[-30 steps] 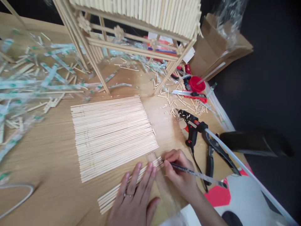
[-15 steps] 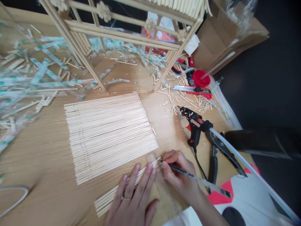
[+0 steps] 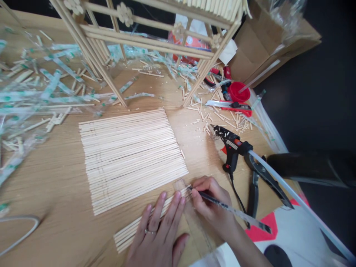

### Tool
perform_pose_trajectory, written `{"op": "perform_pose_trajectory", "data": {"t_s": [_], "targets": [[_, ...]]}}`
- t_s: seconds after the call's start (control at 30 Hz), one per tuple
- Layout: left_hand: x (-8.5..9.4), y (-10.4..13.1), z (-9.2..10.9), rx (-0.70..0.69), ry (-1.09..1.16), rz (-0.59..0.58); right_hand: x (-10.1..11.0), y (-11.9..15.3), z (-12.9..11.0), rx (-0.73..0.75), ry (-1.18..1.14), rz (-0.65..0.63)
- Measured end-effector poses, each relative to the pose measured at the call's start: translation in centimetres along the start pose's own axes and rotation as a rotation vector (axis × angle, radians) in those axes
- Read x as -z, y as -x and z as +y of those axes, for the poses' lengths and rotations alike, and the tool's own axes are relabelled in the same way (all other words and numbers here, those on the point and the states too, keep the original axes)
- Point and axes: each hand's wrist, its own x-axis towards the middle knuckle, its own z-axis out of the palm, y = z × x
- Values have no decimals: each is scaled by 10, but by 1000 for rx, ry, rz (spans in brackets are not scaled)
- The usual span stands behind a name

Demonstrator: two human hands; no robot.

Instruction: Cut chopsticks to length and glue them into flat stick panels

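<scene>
My left hand (image 3: 158,233) lies flat, fingers stretched, pressing a narrow row of thin wooden sticks (image 3: 126,235) against the table. A pencil (image 3: 233,210) is pinched in my right hand (image 3: 213,202), its tip touching the sticks' right ends. Under those ends runs a clear ruler (image 3: 194,218), partly hidden by my hands. Just beyond, a wide mat of sticks (image 3: 133,159) lies side by side, with faint pencil marks near its left edge.
A stick-built frame (image 3: 150,44) stands at the back. To the right lie a glue gun (image 3: 229,144), black-handled cutters (image 3: 253,189) and a utility knife (image 3: 229,106). Wrappers and stick scraps (image 3: 52,89) litter the left. A cardboard box (image 3: 267,44) is at the back right.
The view has shifted slightly, so things sit a little further right. Both hands keep their places on the sticks, and the pencil tip has barely moved.
</scene>
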Motion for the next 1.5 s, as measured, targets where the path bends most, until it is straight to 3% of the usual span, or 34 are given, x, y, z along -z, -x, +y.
{"op": "perform_pose_trajectory", "data": {"t_s": [1.5], "targets": [[1,1,2,20,11,-5,0,-1,-1,22,21,-5]]}}
